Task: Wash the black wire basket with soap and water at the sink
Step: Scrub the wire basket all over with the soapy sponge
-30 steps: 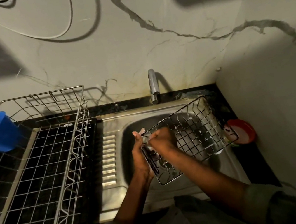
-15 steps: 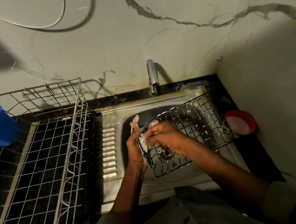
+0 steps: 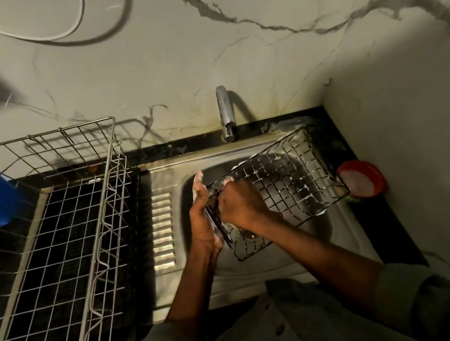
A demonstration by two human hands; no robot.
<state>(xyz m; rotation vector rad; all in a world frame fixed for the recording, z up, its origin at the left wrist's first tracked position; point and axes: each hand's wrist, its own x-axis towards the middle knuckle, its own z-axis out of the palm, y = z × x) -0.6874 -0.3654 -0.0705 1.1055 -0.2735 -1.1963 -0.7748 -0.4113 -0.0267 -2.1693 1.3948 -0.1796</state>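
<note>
**Soapy basket held over the sink**

I see the black wire basket [image 3: 285, 187] tilted over the sink [image 3: 342, 228]. My left hand [image 3: 203, 218] steadies its near end, fingers straight. My right hand [image 3: 239, 203] curls inside, possibly gripping a sponge; too blurred to tell.

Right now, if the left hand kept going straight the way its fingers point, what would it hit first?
Probably the back wall of the sink. The left hand points that way alongside the wire basket; depth is hard to judge.
</note>
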